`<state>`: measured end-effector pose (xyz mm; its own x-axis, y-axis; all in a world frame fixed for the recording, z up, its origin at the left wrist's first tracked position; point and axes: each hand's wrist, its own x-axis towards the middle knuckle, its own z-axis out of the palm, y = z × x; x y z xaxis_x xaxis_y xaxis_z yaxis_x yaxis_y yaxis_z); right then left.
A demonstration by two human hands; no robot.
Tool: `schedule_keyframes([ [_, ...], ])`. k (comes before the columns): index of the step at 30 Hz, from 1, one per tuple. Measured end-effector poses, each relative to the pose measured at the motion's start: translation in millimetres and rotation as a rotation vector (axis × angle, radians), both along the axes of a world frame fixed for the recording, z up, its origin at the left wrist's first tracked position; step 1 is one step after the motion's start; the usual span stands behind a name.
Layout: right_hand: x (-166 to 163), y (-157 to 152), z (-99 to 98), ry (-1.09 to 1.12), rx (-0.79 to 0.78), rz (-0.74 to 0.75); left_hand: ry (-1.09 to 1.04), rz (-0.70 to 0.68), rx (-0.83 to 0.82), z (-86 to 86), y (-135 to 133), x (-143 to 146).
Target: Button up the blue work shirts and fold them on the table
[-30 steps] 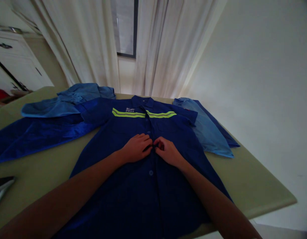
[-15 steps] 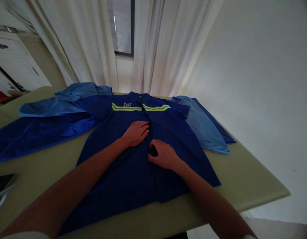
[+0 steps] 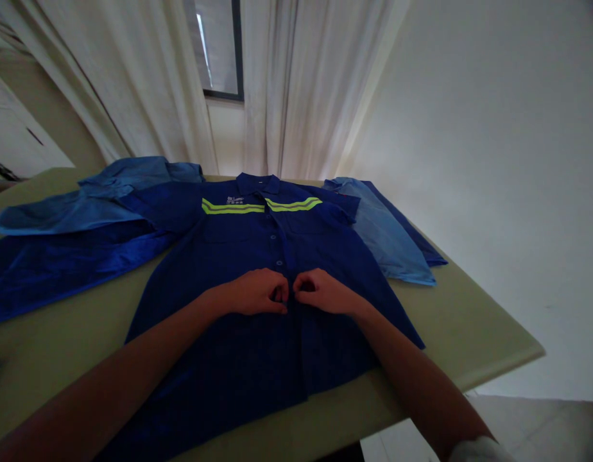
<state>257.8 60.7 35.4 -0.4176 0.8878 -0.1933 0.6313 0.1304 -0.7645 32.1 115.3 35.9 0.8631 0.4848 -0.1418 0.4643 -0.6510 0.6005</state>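
One table (image 3: 470, 321), one navy shirt (image 3: 229, 253) (two hands (image 3: 260, 292) (image 3: 328, 293) over its front)

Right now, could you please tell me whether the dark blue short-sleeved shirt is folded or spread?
Spread: the dark blue short-sleeved shirt lies full length, its sleeves out sideways.

At the bench's (image 3: 474, 327) left, a rumpled light blue garment (image 3: 133, 171) lies partly over a deep blue cloth (image 3: 75, 260); at its right, a pale blue garment (image 3: 386, 234) overlaps a darker piece (image 3: 418, 246). Beyond, cream curtains (image 3: 137, 77) flank a dark-framed window (image 3: 217, 45), beside a white wall (image 3: 498, 141).
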Motion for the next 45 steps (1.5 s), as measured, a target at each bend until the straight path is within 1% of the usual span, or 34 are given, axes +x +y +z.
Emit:
schedule_keyframes([
  [2,1.1,1.5,-4.4,0.132,-0.092,-0.03,-0.01,0.049,-0.045,-2.9,-1.9,0.5],
  [5,-0.7,-0.4,-7.3,0.21,-0.128,-0.057,-0.036,0.119,-0.077,-5.9,-4.8,0.8],
  [8,-3.2,-4.2,-5.2,0.19,-0.121,-0.05,-0.044,0.158,-0.072,-2.8,-9.0,1.8],
  [12,-3.8,-7.5,0.1,0.108,-0.105,0.0,-0.019,0.185,-0.012,4.2,-14.9,3.8],
  [14,-3.6,-8.1,1.8,0.07,-0.058,0.021,-0.033,0.165,0.002,5.5,-15.8,3.6],
  [18,-2.5,-8.0,3.3,-0.001,0.002,0.054,-0.08,0.053,-0.04,5.5,-15.5,0.1],
  [19,-2.3,-7.9,3.6,-0.01,0.0,0.058,-0.072,0.031,-0.012,5.5,-16.0,-0.8],
  [21,-1.8,-7.4,4.5,-0.022,0.003,0.058,-0.043,0.001,0.102,5.7,-18.1,-2.1],
  [23,-1.5,-6.9,5.6,-0.04,0.029,0.06,-0.022,-0.032,0.209,5.8,-20.6,-2.3],
  [24,-1.3,-6.6,6.3,-0.049,0.049,0.061,-0.018,-0.045,0.235,5.8,-21.4,-2.1],
  [26,-0.8,-5.9,7.4,-0.056,0.094,0.059,-0.02,-0.054,0.219,5.5,-21.0,-1.7],
  [29,0.1,-5.3,8.2,-0.054,0.129,0.047,-0.025,-0.048,0.14,5.2,-15.5,-3.1],
  [31,0.0,-5.5,8.2,-0.065,0.123,0.044,-0.037,-0.071,0.118,5.4,-10.5,-6.3],
  [36,-2.5,-7.9,9.5,-0.102,0.078,0.039,-0.095,-0.161,0.125,4.3,-3.4,-15.1],
  [39,-3.7,-8.7,11.0,-0.087,0.065,0.046,-0.063,-0.162,0.175,3.3,-5.8,-13.9],
  [42,-3.9,-8.3,11.6,-0.075,0.07,0.065,-0.011,-0.16,0.241,6.0,-10.5,-10.0],
  [45,-4.5,-8.2,11.4,-0.109,0.076,0.065,0.081,-0.097,0.292,11.2,-14.3,-8.8],
])
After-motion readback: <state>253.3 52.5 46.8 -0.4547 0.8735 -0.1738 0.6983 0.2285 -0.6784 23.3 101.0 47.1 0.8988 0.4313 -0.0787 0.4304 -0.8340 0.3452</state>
